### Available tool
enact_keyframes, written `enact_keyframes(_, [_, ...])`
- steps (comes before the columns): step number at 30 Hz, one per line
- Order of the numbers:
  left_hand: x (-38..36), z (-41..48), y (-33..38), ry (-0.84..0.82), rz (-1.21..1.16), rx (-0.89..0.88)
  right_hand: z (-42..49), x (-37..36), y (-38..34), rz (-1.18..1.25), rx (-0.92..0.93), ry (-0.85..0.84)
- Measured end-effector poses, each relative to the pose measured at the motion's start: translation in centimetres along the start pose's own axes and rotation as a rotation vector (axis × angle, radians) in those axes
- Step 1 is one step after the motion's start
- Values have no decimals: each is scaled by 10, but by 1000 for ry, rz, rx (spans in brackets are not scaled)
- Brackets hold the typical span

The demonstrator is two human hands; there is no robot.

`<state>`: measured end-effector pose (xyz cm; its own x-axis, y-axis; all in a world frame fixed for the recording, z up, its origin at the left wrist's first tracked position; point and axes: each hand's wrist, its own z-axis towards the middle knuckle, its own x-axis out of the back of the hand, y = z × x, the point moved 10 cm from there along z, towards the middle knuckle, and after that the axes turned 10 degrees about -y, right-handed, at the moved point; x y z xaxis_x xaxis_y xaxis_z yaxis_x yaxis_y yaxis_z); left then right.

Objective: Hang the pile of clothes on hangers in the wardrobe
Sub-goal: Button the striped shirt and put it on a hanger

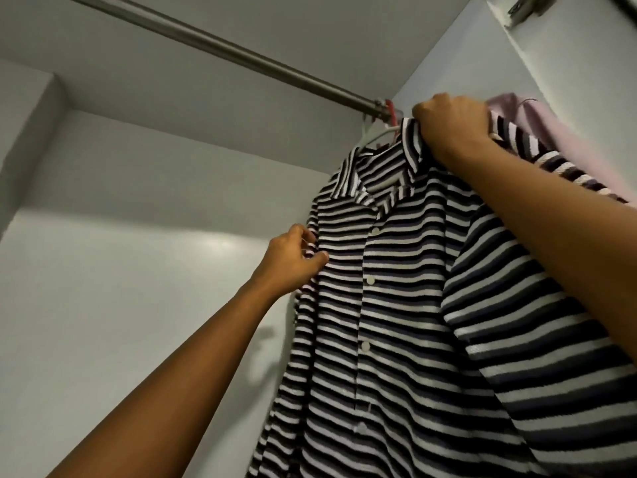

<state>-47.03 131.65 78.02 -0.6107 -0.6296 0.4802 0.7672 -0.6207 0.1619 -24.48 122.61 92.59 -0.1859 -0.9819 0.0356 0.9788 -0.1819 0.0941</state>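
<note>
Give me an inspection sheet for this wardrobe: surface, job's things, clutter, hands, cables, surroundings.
Surface: nothing seen.
Job's things: black, white and grey striped button-up shirt on a white plastic hanger, at the right end of the grey metal rail; pale pink garment beside it on the right.
Clutter: nothing seen.
Hands: left hand pinches the shirt's side edge; right hand grips its shoulder by the collar.
Cables: nothing seen.
Surroundings: white wardrobe walls; metal hinge top right.

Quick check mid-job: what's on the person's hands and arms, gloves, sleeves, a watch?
No gloves on the left hand or the right hand. Both forearms are uncovered to the frame edge: no sleeve, watch or bracelet in view. No ring shows on the visible fingers.
</note>
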Motion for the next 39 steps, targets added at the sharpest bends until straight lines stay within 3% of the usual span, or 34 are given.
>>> enact_keyframes(7, [-34,-2,26,-44,-75,-40,-14,11,-1,-84,-10,-17])
enact_keyframes(14, [-21,-12,52,-27,-125,-84,-51,32,-18,-74,0,46])
enact_keyframes(20, [-11,-54,79,-10,-255,-154,-119,75,-28,63,42,3])
enact_keyframes(24, [-30,-89,114,-82,-373,-223,-183,115,-19,17,111,-56])
enact_keyframes(30, [-63,-160,216,-166,-642,-362,-285,186,29,-154,151,-252])
enact_keyframes(39, [-74,-303,484,-449,-953,-668,-399,395,173,-462,-53,-469])
